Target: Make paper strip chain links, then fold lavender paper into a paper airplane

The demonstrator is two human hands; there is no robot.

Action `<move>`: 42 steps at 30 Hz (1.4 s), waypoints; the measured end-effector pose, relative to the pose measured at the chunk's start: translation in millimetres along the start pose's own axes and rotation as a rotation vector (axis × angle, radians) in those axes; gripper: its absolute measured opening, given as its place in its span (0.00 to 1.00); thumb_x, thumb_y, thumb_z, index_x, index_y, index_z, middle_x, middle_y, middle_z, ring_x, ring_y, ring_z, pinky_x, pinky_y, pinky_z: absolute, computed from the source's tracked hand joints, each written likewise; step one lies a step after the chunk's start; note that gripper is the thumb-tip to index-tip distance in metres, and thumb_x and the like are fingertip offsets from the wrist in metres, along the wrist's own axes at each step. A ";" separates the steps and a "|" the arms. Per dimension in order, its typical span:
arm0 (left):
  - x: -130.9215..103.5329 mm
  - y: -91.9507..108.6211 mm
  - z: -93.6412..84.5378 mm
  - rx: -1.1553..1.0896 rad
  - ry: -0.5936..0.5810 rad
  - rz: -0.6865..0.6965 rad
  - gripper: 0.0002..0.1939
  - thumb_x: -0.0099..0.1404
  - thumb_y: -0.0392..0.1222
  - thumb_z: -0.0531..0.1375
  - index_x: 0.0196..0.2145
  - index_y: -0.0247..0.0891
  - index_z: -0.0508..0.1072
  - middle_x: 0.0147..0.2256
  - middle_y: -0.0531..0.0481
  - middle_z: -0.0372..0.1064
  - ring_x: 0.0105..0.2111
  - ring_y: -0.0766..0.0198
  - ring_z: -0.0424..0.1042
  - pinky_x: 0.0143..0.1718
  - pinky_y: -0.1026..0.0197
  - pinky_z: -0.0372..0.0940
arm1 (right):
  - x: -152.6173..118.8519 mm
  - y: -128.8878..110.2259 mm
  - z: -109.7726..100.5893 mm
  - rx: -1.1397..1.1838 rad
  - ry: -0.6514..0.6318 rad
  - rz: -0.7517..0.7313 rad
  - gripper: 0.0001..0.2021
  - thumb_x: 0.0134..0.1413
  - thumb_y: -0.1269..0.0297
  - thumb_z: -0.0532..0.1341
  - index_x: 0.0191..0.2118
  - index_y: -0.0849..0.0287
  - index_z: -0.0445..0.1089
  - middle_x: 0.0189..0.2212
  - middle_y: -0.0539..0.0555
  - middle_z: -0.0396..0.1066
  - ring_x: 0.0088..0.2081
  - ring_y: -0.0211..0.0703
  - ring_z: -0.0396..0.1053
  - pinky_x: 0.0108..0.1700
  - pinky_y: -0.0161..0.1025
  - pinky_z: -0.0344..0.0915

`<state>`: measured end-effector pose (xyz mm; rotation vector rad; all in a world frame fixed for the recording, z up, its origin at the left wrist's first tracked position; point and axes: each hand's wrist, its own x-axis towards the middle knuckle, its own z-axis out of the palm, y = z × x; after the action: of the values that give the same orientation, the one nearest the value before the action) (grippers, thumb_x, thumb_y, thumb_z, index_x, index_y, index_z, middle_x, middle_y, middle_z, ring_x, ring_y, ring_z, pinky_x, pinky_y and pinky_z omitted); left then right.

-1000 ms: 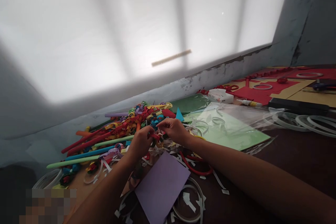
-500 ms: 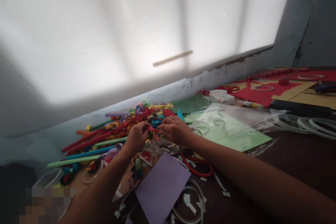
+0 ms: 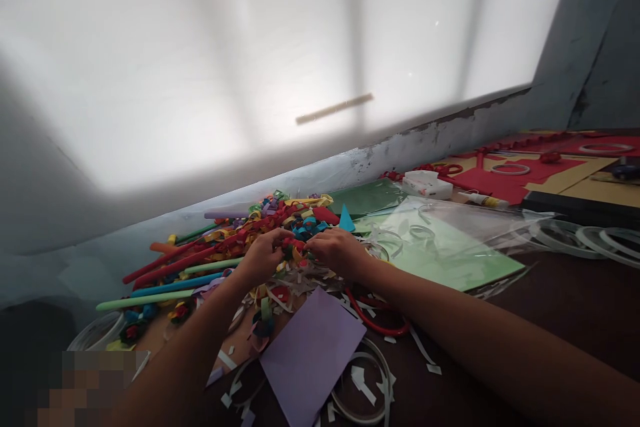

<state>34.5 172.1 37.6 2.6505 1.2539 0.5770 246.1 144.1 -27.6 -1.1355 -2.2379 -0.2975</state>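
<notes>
1. Pinching red paper piece (image 3: 289,245) in left hand (image 3: 261,257).
2. Curling right hand (image 3: 339,252) beside it; can't tell if clamped.
3. Sits between both hands, near white scraps (image 3: 300,282), beyond purple sheet (image 3: 314,357).

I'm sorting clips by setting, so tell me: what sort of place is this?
Probably a paper-craft workspace, perhaps a small workshop or a home table. A heap of colourful paper pieces, a purple sheet and what looks like a glue bottle point to it.
</notes>
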 end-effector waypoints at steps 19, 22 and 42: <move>-2.1 27.2 7.1 0.247 -0.039 0.171 0.16 0.70 0.47 0.60 0.52 0.38 0.72 0.52 0.43 0.71 0.48 0.56 0.73 0.49 0.47 0.71 | -4.3 2.4 -3.4 0.057 0.267 -0.159 0.07 0.66 0.65 0.61 0.42 0.53 0.79 0.38 0.54 0.78 0.38 0.43 0.70 0.42 0.40 0.59; -1.1 24.8 9.0 0.187 -0.022 0.182 0.16 0.70 0.47 0.60 0.52 0.38 0.71 0.52 0.43 0.70 0.48 0.55 0.73 0.49 0.46 0.71 | -4.5 2.6 -4.1 0.023 0.278 -0.172 0.08 0.68 0.65 0.60 0.47 0.55 0.77 0.39 0.55 0.78 0.39 0.44 0.70 0.43 0.41 0.58; -16.6 -22.2 -45.1 0.293 -0.086 0.084 0.19 0.70 0.47 0.61 0.55 0.38 0.70 0.56 0.42 0.68 0.52 0.52 0.71 0.52 0.43 0.69 | -3.5 13.5 -9.9 -0.116 0.081 0.133 0.14 0.67 0.59 0.61 0.53 0.59 0.70 0.51 0.58 0.71 0.47 0.46 0.73 0.48 0.49 0.73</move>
<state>-9.1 172.3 67.7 2.9417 1.2966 0.3053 262.5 145.6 -22.8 -1.3027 -2.0863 -0.4157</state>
